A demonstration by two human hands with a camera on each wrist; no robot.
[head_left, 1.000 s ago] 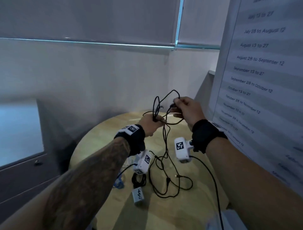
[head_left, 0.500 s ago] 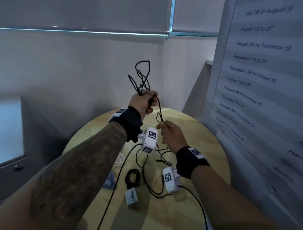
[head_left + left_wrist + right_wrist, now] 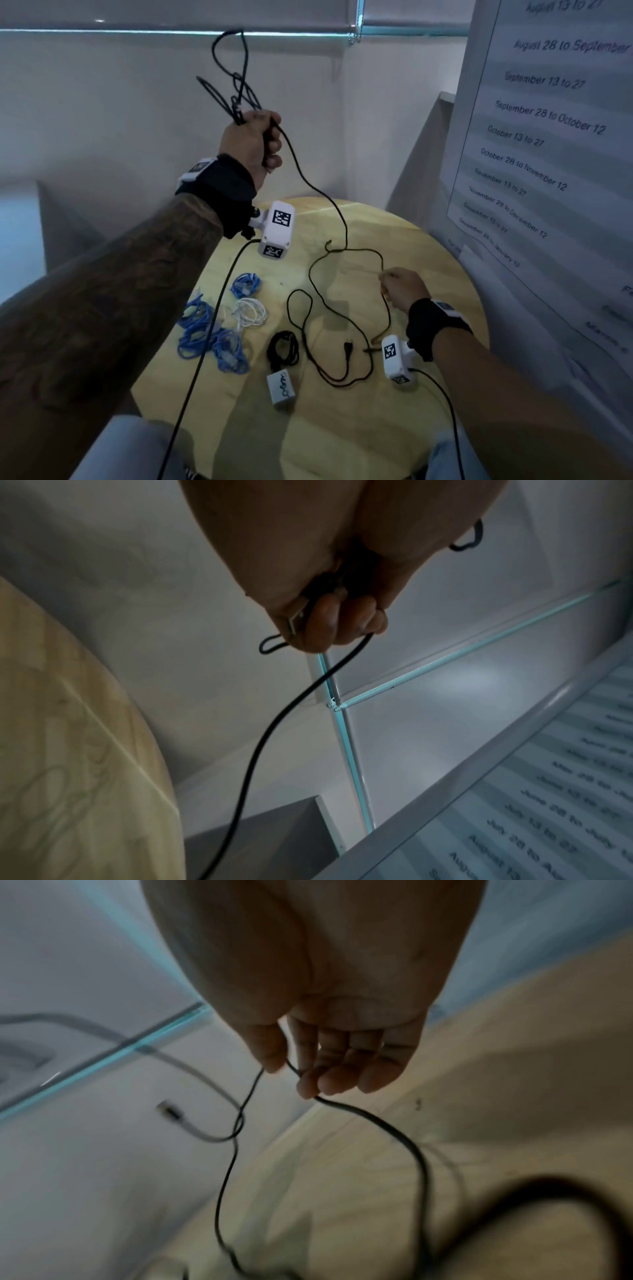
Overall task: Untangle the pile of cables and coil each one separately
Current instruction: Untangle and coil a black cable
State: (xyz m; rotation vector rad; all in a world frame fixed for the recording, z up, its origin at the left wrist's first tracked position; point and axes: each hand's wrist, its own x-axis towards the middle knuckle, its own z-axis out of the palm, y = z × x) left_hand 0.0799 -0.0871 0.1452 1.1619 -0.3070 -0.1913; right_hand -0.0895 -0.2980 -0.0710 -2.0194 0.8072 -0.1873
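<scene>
L hand (image 3: 255, 140) is raised high above the far-left part of the round wooden surface (image 3: 445, 260), fist clenched round a bunch of loops of the black cable (image 3: 337, 212); the loops stick up over the knuckles. In the left wrist view the curled fingers (image 3: 325, 626) also trap a metal USB plug (image 3: 296, 618), w/ the cable (image 3: 263, 739) dropping away below. From that fist the cable runs down to the surface centre, crosses itself, then goes to the R hand (image 3: 404, 289), low near the right edge. R hand pinches the cable (image 3: 387, 1123) btw thumb and fingertips (image 3: 308, 1088); the rest trails in loose curves toward the near edge, ending in a small black plug (image 3: 348, 350).

Along the left side of the surface: blue cable coils (image 3: 209, 332), a white cable coil (image 3: 249, 312), and nearer the middle a coiled black cable (image 3: 282, 350) w/ a white charger block (image 3: 281, 389) at the near side. A dated schedule poster (image 3: 548, 137) hangs on the wall past the right edge.
</scene>
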